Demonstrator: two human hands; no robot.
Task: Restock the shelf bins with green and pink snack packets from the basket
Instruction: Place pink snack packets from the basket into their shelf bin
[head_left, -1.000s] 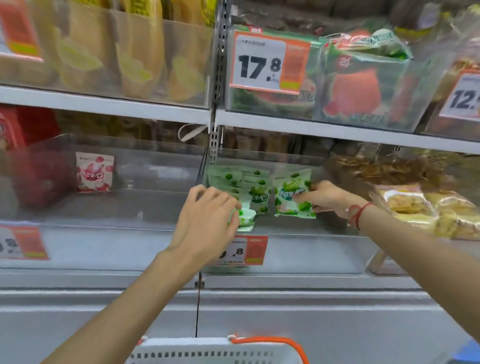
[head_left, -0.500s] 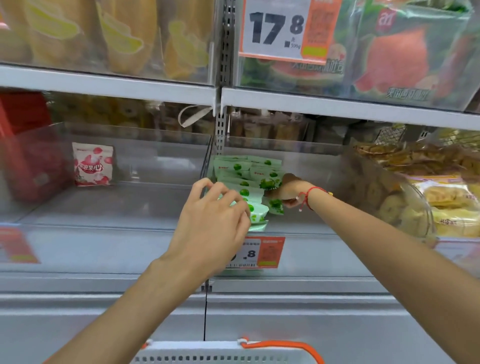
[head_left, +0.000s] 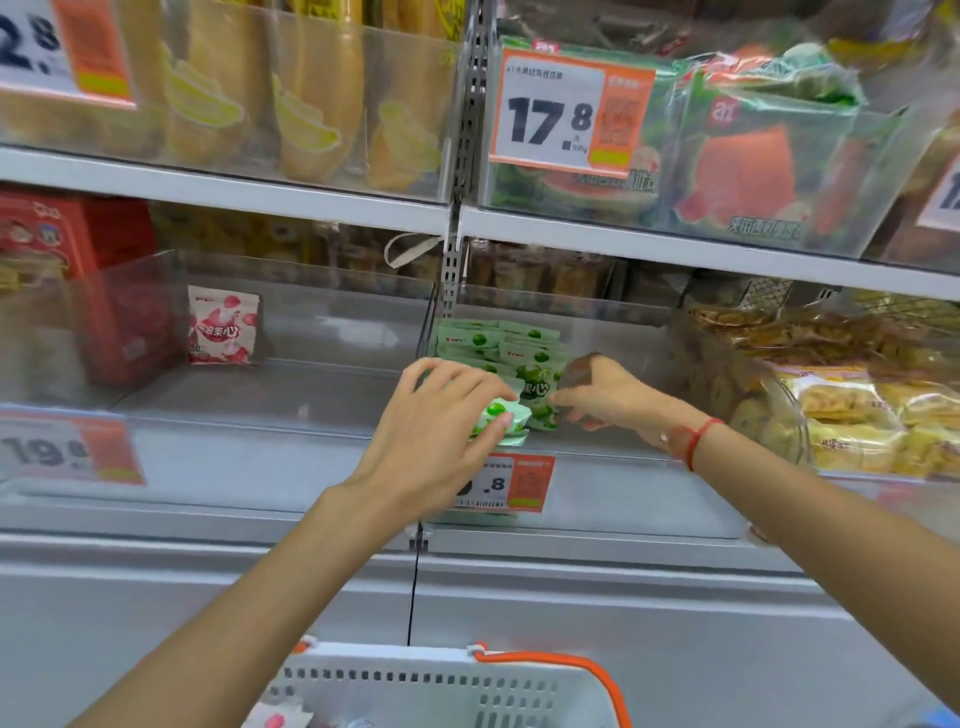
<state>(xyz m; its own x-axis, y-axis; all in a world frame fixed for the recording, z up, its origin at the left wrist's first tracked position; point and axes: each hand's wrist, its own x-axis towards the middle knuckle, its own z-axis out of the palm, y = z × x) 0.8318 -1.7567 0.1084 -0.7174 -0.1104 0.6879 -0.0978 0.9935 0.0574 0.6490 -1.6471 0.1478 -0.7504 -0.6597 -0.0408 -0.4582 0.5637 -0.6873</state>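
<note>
My left hand (head_left: 436, 431) hovers at the front wall of the middle clear bin (head_left: 623, 499) and grips a few green snack packets (head_left: 501, 421) in curled fingers. Reaching inside that bin, my right hand (head_left: 605, 397) pinches the edge of an upright green packet (head_left: 537, 387) that leans against the stack of green packets (head_left: 493, 343) at the bin's back left. One pink packet (head_left: 222, 325) stands alone in the left clear bin (head_left: 311, 467). The white basket (head_left: 441, 686) with an orange handle sits below me; a pink packet (head_left: 275, 719) shows inside it.
A red box (head_left: 78, 270) stands in the far-left bin. Yellow pastry packs (head_left: 857, 410) fill the right bin. The upper shelf (head_left: 675, 244) holds bins of yellow and watermelon-print bags behind price tags. A grey freezer lid (head_left: 571, 597) lies below the bins.
My right hand carried its green packet deeper into the bin and stood it against the stack. My left hand stayed at the bin front with its packets.
</note>
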